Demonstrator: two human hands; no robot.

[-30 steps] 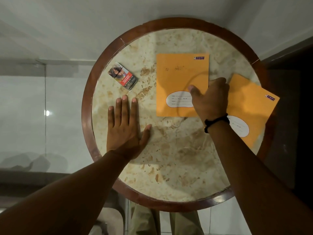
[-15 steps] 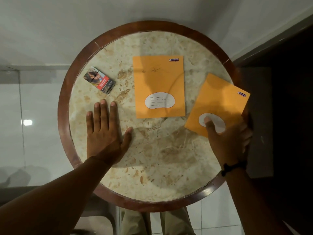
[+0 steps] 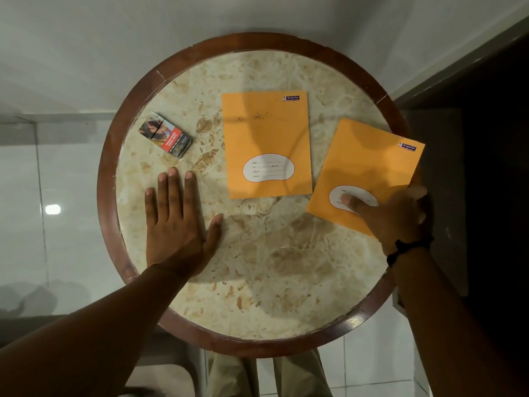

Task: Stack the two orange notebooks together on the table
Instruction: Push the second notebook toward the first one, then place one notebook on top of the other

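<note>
Two orange notebooks lie on a round marble table (image 3: 257,282). One notebook (image 3: 266,133) lies flat and square at the table's middle back. The other notebook (image 3: 369,164) is tilted at the right edge, partly over the wooden rim. My right hand (image 3: 395,216) grips this tilted notebook at its near right corner, thumb on the white label, fingers curled under the edge. My left hand (image 3: 177,224) rests flat on the marble at the left, fingers spread, holding nothing.
A small red and black printed pack (image 3: 166,136) lies at the table's left back, just beyond my left fingertips. The dark wooden rim (image 3: 106,196) rings the table. A dark wall or doorway stands close on the right, tiled floor below.
My right hand left the middle notebook, moved right and toward me, and took hold of the tilted notebook's corner. My left hand stayed flat in place.
</note>
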